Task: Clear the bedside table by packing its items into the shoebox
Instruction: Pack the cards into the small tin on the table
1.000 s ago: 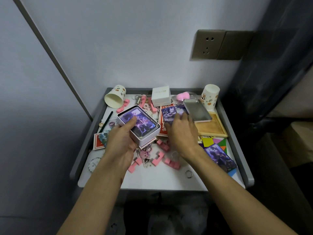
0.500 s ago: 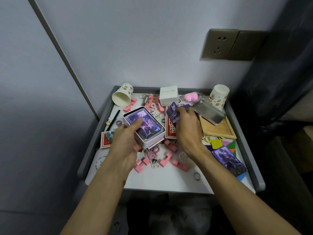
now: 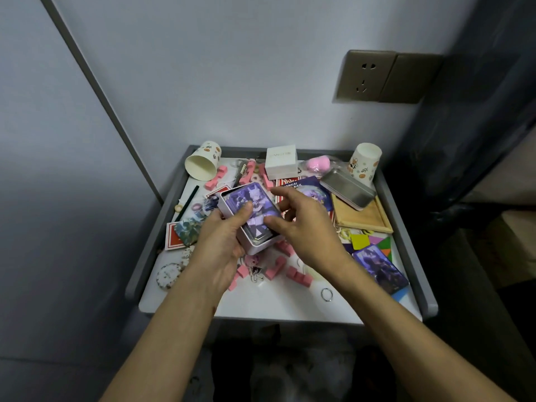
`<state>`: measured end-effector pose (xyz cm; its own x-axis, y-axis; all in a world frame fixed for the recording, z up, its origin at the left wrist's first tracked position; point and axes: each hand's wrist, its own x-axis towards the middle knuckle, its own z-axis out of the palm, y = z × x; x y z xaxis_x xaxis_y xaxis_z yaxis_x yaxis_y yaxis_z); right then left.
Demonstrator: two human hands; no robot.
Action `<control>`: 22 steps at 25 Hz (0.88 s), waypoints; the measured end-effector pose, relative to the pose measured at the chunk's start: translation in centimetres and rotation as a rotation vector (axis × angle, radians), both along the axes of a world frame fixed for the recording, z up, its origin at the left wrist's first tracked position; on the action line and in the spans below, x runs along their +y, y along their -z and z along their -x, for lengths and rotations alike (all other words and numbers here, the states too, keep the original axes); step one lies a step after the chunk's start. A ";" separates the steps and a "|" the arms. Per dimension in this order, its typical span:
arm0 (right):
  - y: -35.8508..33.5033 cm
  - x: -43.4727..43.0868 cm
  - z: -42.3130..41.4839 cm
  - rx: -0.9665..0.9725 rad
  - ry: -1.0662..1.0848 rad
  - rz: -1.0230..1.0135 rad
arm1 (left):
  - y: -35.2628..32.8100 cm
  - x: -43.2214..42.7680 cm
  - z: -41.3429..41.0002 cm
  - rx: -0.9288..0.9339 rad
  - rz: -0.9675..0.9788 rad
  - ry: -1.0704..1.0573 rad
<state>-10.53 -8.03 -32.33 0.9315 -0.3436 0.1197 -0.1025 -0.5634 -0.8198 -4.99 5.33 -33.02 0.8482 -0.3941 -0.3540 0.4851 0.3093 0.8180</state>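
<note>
Card-tidy step, prob. early in the clear-out: most clutter not yet packed.
L hand (image 3: 223, 242) grips the small white rectangular tin (image 3: 255, 248) just above the grey-rimmed white bedside table (image 3: 278, 303). R hand (image 3: 307, 227) is loose, thumb pressing the top purple picture card (image 3: 249, 206) flat into it. Next, I'd say: fetch the shallow silver metal lid (image 3: 348, 187) further back and close the tin. No shoebox in view; tin's right side is hidden by fingers, card art blurred.

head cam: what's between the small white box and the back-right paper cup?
A pink soft lump lies between the white box and the paper cup. The empty metal tin sits just in front of that gap. This shows in the head view.
</note>
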 end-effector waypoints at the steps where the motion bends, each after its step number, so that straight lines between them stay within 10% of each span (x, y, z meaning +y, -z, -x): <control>1: 0.1 0.0 0.1 -0.006 0.005 0.082 | 0.0 -0.2 0.1 0.000 -0.006 0.003; 6: 0.4 -3.0 2.4 -0.033 0.129 0.337 | -0.3 -2.2 1.2 0.017 0.017 -0.001; 11: 1.8 -8.2 8.2 0.491 0.383 0.752 | -0.1 -4.0 2.1 0.090 0.025 -0.001; 22: 3.2 -9.9 8.9 0.566 0.318 0.720 | 1.2 -7.2 4.7 0.134 -0.071 0.200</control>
<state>-19.42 -17.88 -35.54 0.7918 -0.6097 -0.0378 -0.6107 -0.7886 -0.0719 -9.72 -1.83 -34.25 0.6997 -0.5195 -0.4904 0.6361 0.1404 0.7587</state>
